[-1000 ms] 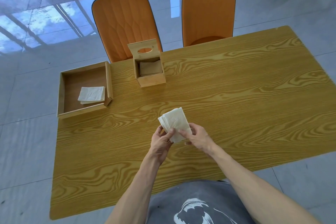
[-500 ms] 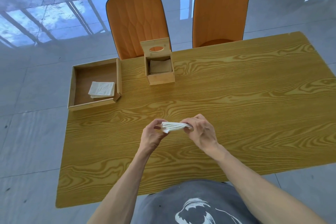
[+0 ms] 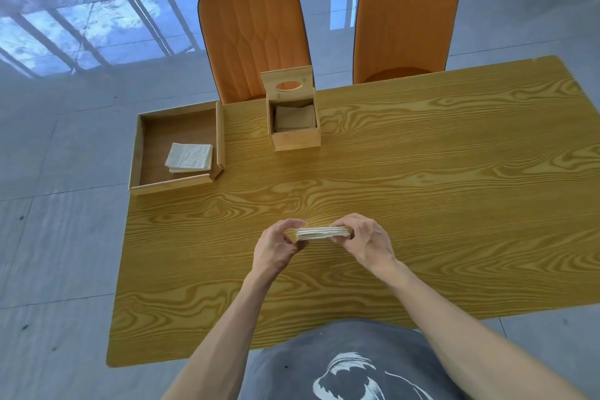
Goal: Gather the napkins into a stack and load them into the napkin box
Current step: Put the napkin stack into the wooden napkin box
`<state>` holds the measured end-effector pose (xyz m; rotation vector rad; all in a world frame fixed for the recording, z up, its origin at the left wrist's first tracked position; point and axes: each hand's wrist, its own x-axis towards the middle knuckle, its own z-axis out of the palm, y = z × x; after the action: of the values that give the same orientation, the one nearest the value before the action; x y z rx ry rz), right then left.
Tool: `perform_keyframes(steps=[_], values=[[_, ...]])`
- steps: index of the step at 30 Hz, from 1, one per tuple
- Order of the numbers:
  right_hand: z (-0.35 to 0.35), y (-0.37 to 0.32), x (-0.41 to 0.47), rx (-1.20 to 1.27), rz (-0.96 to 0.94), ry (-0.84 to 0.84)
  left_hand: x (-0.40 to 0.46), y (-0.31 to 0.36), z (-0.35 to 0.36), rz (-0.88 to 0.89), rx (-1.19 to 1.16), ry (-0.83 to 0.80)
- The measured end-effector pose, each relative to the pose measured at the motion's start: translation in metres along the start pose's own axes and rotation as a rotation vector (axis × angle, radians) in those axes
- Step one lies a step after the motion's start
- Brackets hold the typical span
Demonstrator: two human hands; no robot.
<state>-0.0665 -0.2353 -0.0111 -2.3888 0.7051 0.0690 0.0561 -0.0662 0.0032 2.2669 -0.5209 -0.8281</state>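
The person held a stack of napkins edge-on between both hands, just above the surface, on the near side of the box and well apart from it. The left hand pinched the stack's left end, its fingers curled over the top; the right hand gripped the right end the same way. The box stood near the far edge, its lid tipped up and some napkins already lying inside. Left of the box sat a tray, with a few napkins in its near corner closest to the box. Two chairs stood beyond the box.
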Motion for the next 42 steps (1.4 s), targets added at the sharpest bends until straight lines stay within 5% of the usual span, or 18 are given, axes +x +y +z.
perform_keyframes(steps=[23, 32, 42], values=[[-0.012, -0.006, 0.028, 0.146, 0.001, -0.009, 0.023, 0.003, -0.014, -0.032, -0.068, 0.029], [-0.061, -0.041, 0.104, 0.407, 0.014, 0.076, 0.085, 0.047, -0.079, 0.067, -0.312, 0.084], [-0.093, -0.08, 0.201, 0.375, -0.051, 0.222, 0.168, 0.094, -0.136, 0.135, -0.363, 0.258]])
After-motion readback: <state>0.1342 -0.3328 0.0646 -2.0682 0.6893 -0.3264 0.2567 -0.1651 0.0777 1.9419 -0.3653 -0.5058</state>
